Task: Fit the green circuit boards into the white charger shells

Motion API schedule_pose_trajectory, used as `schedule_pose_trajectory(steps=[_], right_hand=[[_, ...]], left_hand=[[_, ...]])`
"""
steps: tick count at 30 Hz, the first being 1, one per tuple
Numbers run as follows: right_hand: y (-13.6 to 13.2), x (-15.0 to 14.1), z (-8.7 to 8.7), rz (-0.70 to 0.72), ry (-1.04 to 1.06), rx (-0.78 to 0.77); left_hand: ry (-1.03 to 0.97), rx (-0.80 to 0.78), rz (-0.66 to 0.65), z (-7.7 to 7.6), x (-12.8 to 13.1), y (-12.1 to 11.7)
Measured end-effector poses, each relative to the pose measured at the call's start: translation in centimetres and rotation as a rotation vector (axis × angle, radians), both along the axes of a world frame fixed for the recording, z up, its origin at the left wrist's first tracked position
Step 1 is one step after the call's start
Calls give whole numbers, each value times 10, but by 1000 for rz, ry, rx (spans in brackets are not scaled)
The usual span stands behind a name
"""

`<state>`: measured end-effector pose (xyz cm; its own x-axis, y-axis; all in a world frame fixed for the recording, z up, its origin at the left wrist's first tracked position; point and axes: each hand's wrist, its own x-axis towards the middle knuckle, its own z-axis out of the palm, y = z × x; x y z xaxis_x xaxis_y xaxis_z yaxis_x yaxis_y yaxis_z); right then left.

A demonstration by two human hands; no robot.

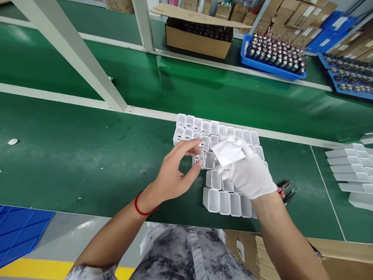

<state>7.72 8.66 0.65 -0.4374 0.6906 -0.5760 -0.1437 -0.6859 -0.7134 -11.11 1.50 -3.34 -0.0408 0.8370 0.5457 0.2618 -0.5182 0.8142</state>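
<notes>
Here, a white piece [229,153] rests in gloved fingers [225,171].

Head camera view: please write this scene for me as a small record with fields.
left hand: bare, thumb and fingers apart, red bracelet at the wrist
right hand: white-gloved, holding a white piece
below the hands: rows of white containers on a green bench
beside right wrist: red-handled pliers
upper shelf: open cardboard box, filled blue tray
</notes>
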Motion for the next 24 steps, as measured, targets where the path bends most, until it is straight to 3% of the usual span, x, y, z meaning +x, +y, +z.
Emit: schedule_pose_trajectory(steps=[4, 8, 13, 19, 24], right_hand=[[20, 6, 2, -108, -60, 168], [40, 17, 0, -183, -188, 240], [72, 32, 0, -159, -369, 486], [123, 41, -9, -108, -494, 714], [177, 28, -32, -79, -610, 886]], left_hand=[[66, -145, 47, -7, -6, -5], [308, -208, 39, -24, -3, -9], [615, -267, -82, -47, 1, -8], [702, -293, -88, -62, 0, -5], [736, -224, -45, -67, 3, -6]])
